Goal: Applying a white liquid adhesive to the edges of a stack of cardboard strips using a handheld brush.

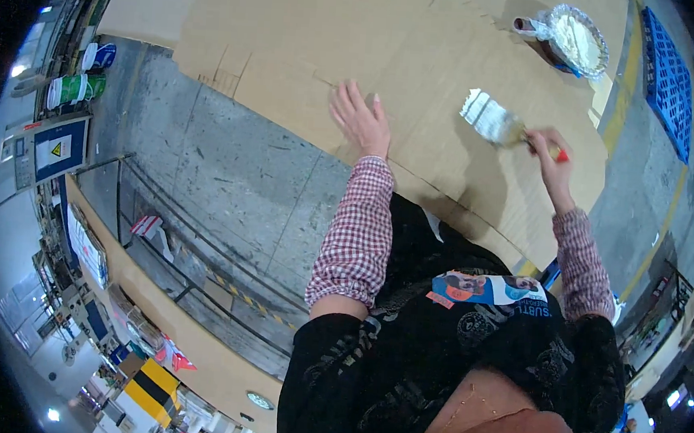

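Gripping a paintbrush [494, 122] in the right hand [551, 154], a person presses the open left hand [360, 121] flat on cardboard [311, 45] near a bowl [578, 41].

I'm seeing matt brown cardboard [423, 53] on rough grey concrete [230, 168], a white-bristled brush [494, 121], and a shiny foil-lined bowl [577, 39].

One head-worn fisheye camera looks steeply down, close above the cardboard sheet [423, 53].
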Demonstrator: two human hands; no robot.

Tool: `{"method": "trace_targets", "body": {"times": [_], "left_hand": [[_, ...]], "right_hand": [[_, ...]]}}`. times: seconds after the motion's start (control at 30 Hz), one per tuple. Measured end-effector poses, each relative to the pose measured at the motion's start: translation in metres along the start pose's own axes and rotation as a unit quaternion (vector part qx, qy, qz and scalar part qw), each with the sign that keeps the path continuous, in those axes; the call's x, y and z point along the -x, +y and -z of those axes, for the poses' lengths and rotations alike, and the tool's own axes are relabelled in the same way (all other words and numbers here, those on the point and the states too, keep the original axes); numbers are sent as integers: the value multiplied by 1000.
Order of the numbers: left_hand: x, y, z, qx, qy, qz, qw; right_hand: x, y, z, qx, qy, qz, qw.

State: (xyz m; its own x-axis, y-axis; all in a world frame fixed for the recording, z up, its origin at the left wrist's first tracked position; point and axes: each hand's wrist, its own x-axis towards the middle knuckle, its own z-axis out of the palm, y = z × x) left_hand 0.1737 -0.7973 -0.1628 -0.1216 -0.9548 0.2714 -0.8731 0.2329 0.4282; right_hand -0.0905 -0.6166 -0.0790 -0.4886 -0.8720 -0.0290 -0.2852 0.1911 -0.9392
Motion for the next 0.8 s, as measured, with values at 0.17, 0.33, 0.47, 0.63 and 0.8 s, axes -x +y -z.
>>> {"method": "trace_targets", "body": {"times": [0.17,0.33,0.47,0.63,0.8], "left_hand": [[25,17,16,171,74,80,979],[83,66,6,73,86,86,990],[92,73,-20,-75,44,103,991],[94,77,-34,0,61,100,993],[98,70,-27,-38,57,105,992]], "right_hand": [[94,49,113,16,52,-63,997],[68,34,127,-46,52,-60,996],[-6,-30,49,-75,78,36,993],[-43,55,68,-46,36,6,998],[80,105,178,2,53,-67,996]]}}
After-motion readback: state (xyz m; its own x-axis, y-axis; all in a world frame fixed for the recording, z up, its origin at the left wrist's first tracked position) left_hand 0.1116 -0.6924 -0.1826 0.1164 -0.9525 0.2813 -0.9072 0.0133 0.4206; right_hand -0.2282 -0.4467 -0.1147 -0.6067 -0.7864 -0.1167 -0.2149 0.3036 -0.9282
